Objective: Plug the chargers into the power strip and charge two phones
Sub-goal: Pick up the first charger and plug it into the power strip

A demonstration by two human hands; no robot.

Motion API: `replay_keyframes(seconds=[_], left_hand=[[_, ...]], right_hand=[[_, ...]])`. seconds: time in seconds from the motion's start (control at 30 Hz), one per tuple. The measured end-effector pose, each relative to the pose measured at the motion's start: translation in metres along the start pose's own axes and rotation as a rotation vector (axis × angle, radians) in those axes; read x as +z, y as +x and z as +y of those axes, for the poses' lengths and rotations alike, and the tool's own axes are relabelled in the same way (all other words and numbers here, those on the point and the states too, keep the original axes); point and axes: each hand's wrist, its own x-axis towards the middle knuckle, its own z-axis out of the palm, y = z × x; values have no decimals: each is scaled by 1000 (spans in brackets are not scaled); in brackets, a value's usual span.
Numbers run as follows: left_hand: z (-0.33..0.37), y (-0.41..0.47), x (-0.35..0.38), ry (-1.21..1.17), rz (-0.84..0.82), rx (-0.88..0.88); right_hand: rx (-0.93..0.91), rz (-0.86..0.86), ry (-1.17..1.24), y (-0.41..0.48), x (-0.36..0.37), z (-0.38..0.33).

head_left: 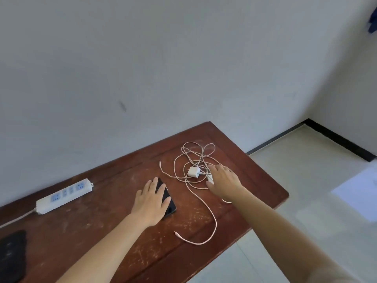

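Observation:
A white power strip point(64, 195) with blue sockets lies at the left on the brown wooden table point(114, 231). My left hand point(151, 201) rests flat, fingers spread, on a black phone point(169, 203) in the middle. To the right lies a tangle of pale pink cables point(195, 156) with a white charger cube point(194, 172) in it. My right hand point(223, 183) hovers over the tangle, fingers apart, partly covering a second white charger point(210, 178). One cable end point(177, 233) trails toward the front edge. A second dark phone point(11, 256) lies blurred at the lower left.
The table stands against a grey wall. Its right edge and front corner drop off to a pale tiled floor point(306, 180) with a black skirting board. The power strip's cord point(16, 218) runs off to the left.

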Motion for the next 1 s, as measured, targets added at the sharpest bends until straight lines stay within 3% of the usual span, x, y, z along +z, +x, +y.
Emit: replay_keyframes(seconds=[0.17, 0.3, 0.63, 0.83, 1.0], left_hand=[[19, 42, 42, 12, -154, 62], [35, 61, 66, 53, -200, 100], [67, 80, 71, -72, -319, -117], [57, 90, 48, -244, -270, -236], [14, 70, 18, -156, -101, -402]], right_hand=[[-26, -148, -11, 51, 35, 5], [-114, -160, 0, 87, 58, 9], [-307, -208, 37, 155, 76, 15], [-337, -147, 359, 191, 17, 3], [-322, -108, 739, 210, -26, -40]])
